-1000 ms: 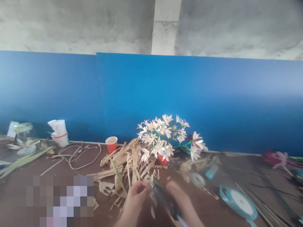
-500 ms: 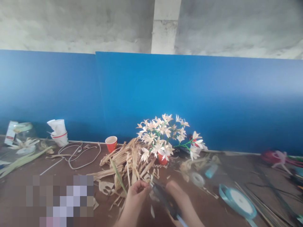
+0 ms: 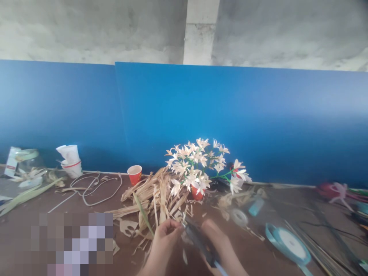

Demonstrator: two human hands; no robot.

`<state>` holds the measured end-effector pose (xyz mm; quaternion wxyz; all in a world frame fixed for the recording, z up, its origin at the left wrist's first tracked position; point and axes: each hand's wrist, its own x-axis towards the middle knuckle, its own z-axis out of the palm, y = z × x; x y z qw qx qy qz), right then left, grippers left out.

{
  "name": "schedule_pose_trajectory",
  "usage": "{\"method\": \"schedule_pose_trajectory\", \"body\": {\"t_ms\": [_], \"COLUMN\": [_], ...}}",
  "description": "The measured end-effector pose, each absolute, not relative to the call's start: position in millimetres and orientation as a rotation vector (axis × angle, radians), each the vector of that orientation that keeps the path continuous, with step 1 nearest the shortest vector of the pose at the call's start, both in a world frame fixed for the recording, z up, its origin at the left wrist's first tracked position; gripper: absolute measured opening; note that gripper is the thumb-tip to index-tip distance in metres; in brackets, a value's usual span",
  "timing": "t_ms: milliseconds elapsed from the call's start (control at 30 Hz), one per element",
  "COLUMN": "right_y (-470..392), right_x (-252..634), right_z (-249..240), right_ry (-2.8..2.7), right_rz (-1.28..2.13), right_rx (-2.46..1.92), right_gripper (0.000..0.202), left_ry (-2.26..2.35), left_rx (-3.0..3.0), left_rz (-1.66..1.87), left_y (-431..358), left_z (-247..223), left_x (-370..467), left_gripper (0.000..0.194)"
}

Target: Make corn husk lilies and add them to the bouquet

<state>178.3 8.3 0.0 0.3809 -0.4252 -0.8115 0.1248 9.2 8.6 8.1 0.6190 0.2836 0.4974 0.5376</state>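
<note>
Low in the middle of the head view, my left hand [image 3: 167,238] is closed, thumb and fingertips pinched on something too small to make out. My right hand [image 3: 217,241] is closed around a dark tool [image 3: 199,242] with a pale blue cord or rod at its lower end. The tool's tip points up-left and lies close to my left fingertips. Just beyond both hands, a bunch of cream flowers [image 3: 198,159] on green stems stands in a red cup [image 3: 197,193]. Dry tan husks [image 3: 162,191] are heaped left of the flowers.
A red paper cup [image 3: 135,175], a white cable [image 3: 102,199] and white cups [image 3: 71,167] stand or lie at left. To the right are a blue ribbon roll [image 3: 290,244], a tape roll [image 3: 239,217] and thin sticks [image 3: 319,249]. A blue partition [image 3: 184,115] rises behind.
</note>
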Motion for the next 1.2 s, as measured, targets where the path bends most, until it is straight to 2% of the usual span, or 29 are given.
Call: {"method": "schedule_pose_trajectory", "body": {"t_ms": [1200], "right_y": [6.6], "right_x": [179.1], "right_z": [2.1], "right_ry": [-2.091], "right_rz": [0.356], "right_rx": [-1.077], "right_gripper": [0.016], "left_ry": [1.12], "left_rx": [0.652], "left_rz": [1.243], "left_y": [5.5], "left_z": [11.9], "left_x": [10.4], "left_gripper": [0.035]}}
